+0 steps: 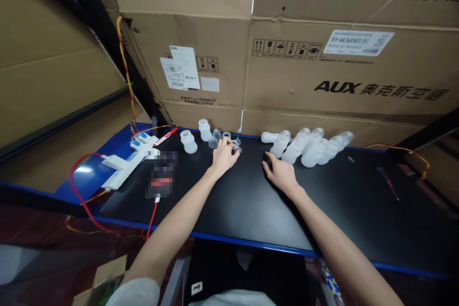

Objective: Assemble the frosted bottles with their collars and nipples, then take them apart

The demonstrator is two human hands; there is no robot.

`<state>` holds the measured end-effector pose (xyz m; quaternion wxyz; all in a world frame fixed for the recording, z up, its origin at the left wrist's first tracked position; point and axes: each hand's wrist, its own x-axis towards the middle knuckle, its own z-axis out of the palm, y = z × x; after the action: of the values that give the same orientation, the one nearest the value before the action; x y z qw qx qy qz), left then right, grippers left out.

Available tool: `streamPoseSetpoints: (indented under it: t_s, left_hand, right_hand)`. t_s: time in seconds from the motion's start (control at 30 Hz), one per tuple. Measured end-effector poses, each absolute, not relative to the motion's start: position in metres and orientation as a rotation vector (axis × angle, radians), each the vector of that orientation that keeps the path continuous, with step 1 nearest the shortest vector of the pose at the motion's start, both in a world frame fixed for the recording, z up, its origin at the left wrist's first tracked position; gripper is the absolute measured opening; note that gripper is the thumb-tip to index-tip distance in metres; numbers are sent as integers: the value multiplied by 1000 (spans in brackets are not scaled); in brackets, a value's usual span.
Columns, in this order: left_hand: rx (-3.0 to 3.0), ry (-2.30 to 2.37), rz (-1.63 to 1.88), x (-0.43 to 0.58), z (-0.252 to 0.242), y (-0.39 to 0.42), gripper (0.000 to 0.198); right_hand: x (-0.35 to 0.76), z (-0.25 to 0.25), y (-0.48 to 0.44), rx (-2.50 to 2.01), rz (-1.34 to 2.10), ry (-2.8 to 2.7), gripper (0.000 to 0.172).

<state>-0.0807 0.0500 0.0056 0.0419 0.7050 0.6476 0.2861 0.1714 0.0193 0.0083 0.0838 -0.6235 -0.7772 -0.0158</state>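
Note:
My left hand point(223, 158) is among small clear plastic parts at the back of the black table, its thumb and fingers closed around a clear cap point(235, 144). Beside it lie more clear domed caps point(213, 141), partly overlapping. Two white, waisted plastic bottles without caps, one nearer point(189, 142) and one farther back point(205, 130), stand to its left. My right hand point(281, 173) rests near the table top with thumb and forefinger apart, holding nothing visible. Just beyond it is a group of several frosted bottles with clear domed tops point(310, 148). One white bottle point(269, 137) lies on its side.
Cardboard boxes point(340, 71) form a wall behind the table point(244, 205). At left are a white power strip point(125, 167), a red marker point(167, 136) and a blurred phone-like object point(161, 177) with a red cable point(152, 219). A screwdriver point(387, 182) lies at right.

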Motion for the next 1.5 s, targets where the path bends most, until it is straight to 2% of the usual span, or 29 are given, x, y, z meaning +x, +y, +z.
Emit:
streamPoseSetpoints:
  t_s: [0.13, 0.23, 0.3, 0.4, 0.6, 0.8, 0.93, 1.07, 1.3, 1.5]
  left_hand:
    - [2118, 1820, 988, -71, 4, 46, 12]
    - [1827, 1579, 1142, -57, 2, 43, 11]
    - [1609, 1352, 1174, -49, 2, 39, 17]
    - [1411, 1111, 1160, -42, 4, 32, 28]
    - [1078, 821, 1083, -37, 10, 24, 42]
    - [718, 652, 1125, -28, 10, 22, 28]
    - [712, 622, 1105, -26, 13, 16, 29]
    - [766, 649, 1078, -25, 13, 12, 41]
    - [920, 649, 1053, -23, 14, 5, 65]
    - [1107, 717, 1054, -22, 18, -2, 70]
  right_hand:
    - [172, 6, 20, -1738, 38, -2293, 46]
    - [170, 5, 16, -1461, 103, -2226, 48]
    - [167, 5, 13, -1272, 126, -2171, 47]
    - [166, 5, 11, -1084, 129, -2093, 35]
    - [171, 10, 9, -958, 131, -1888, 25]
    - [172, 24, -1, -908, 304, -1654, 18]
    - [172, 23, -4, -893, 392, -1694, 17]
    - [171, 17, -4, -877, 454, -1760, 17]
    - [178, 17, -2, -942, 385, -1835, 31]
    - [181, 16, -4, -978, 368, -1897, 25]
